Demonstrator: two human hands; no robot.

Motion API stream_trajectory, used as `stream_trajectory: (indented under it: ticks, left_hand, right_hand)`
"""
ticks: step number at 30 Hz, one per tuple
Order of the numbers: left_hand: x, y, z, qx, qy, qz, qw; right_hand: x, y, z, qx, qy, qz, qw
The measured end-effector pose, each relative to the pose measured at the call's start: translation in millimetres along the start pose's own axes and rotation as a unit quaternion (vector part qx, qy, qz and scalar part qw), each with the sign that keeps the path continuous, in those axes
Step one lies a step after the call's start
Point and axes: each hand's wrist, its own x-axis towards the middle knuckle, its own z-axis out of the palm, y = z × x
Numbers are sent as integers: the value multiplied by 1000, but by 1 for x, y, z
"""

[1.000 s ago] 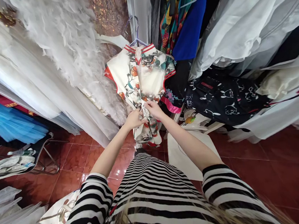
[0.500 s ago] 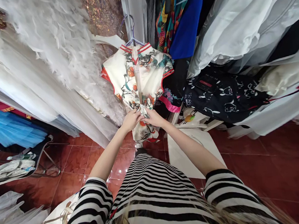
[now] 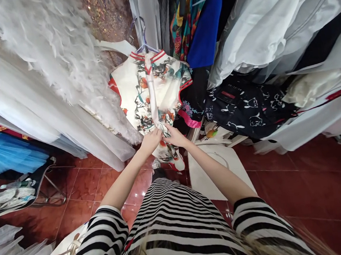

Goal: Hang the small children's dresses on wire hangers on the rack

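Note:
A white floral dress (image 3: 167,99) with red trim hangs in front of me on a purple hanger (image 3: 146,45). A long opening runs down its middle from the collar. My left hand (image 3: 151,141) pinches the cloth at the low end of that opening. Close beside it, my right hand (image 3: 174,136) grips the same spot from the other side, fingers closed on the fabric. Whether a zip pull lies between the fingertips I cannot tell. Below my hands the lower part of the dress hangs in folds.
White feathered and plain gowns (image 3: 59,54) hang at the left. A blue garment (image 3: 206,38) and a black printed garment (image 3: 244,107) hang at the right. A white chair (image 3: 212,176) stands under my right forearm, and a black-seated chair (image 3: 39,182) is far left.
My view has shifted slightly, so the dress and racks sit further left. Both hands stay on the opening, and the lower cloth has swung a little to the right.

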Motion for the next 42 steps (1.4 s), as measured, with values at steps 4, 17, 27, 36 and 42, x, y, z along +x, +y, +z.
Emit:
stream_trajectory:
  ticks: [4, 17, 27, 36, 42]
  left_hand:
    - [-3, 7, 0, -114, 10, -36, 993]
    - [-1, 21, 23, -325, 40, -125, 936]
    - [15, 27, 11, -350, -14, -130, 927]
    - [28, 29, 8, -277, -26, -59, 959]
    - [46, 5, 10, -242, -41, -27, 969]
  right_hand:
    - [-4, 7, -1, 4, 0, 1, 1000]
    - [-20, 36, 4, -24, -9, 58, 998]
    - [-34, 28, -13, -263, 146, 37, 953]
    - [-29, 20, -11, -323, 42, 38, 945]
    - [-5, 14, -20, -199, 9, 115, 973]
